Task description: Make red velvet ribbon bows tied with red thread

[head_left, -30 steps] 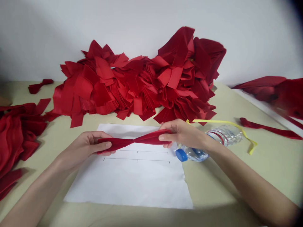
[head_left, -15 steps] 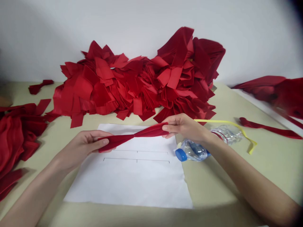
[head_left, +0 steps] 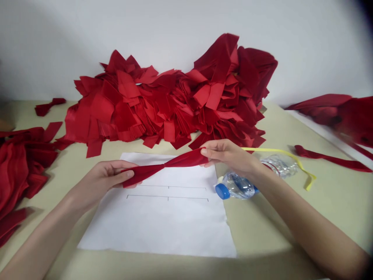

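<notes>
A dark red velvet ribbon (head_left: 182, 160), pinched narrow at its middle, is stretched between my two hands. My left hand (head_left: 109, 175) is closed on its left end, the thumb on top. At the other end, my right hand (head_left: 220, 153) grips it between thumb and fingers, a little higher than the left. Beneath the ribbon lies a white paper sheet (head_left: 163, 229) with two thin ruled lines, each with end ticks and a centre tick. A clear plastic bottle (head_left: 239, 186) with a blue cap lies beside the paper, partly behind my right forearm.
A large heap of red ribbon pieces (head_left: 163, 105) stands along the wall. More red ribbons (head_left: 26, 167) lie at the left, and red fabric (head_left: 344, 116) at the right. A yellow strip (head_left: 291, 154) and a single red ribbon (head_left: 332, 158) rest on the table right of the bottle.
My right hand has shifted very slightly, and the ribbon's right half looks a little wider and more spread. My left hand holds its place.
</notes>
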`<state>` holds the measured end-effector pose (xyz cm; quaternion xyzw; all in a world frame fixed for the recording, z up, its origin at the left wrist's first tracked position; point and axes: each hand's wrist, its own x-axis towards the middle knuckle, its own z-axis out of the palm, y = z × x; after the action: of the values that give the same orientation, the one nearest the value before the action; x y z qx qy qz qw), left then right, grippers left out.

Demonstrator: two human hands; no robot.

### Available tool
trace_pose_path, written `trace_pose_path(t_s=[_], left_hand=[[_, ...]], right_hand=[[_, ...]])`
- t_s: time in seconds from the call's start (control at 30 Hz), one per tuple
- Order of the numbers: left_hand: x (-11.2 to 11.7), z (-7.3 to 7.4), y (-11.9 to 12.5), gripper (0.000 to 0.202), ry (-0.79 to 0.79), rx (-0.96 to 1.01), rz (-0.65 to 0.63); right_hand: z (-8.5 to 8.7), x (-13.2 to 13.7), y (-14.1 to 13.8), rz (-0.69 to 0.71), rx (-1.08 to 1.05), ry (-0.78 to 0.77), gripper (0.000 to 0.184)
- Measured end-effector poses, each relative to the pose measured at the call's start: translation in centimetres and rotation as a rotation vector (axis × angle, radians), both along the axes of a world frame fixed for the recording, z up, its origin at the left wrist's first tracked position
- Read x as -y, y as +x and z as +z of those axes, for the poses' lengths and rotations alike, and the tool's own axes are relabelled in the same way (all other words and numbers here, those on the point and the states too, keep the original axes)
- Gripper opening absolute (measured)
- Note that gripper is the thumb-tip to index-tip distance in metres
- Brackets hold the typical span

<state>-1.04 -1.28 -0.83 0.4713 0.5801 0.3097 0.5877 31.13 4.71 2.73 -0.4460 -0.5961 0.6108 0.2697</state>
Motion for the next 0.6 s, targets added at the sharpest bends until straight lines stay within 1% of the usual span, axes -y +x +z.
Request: trace_pose_path(t_s=[0.1,0.2,0.3,0.47,0.53,0.6], left_hand=[[0.10,0.12,0.29,0.028,0.015,0.029,0.033],[0.09,0.30,0.48,0.026,0.001,0.056,0.056],[0.02,0.32,0.59,0.025,-0.034,0.100,0.109],[-0.03,0.24,0.87,0.034,-0.052,0.180,0.223],[-0.04,0.26,0.85,0.033,-0.029,0.163,0.218],[-0.08,0.24,0.66,0.030,-0.002,0.100,0.183]], right_hand=[[-0.10,-0.06,-0.20,-0.065,0.080,0.048,0.031],[-0.10,-0.08,-0.33,-0.108,0.120,0.096,0.029],[-0.12,-0.14,-0.35,-0.134,0.091,0.061,0.027],[-0.31,-0.31,-0.31,-0.107,0.123,0.003,0.026],[-0.36,-0.33,-0.30,-0.087,0.147,-0.009,0.026],[-0.34,-0.33,-0.27,-0.064,0.173,-0.016,0.025]])
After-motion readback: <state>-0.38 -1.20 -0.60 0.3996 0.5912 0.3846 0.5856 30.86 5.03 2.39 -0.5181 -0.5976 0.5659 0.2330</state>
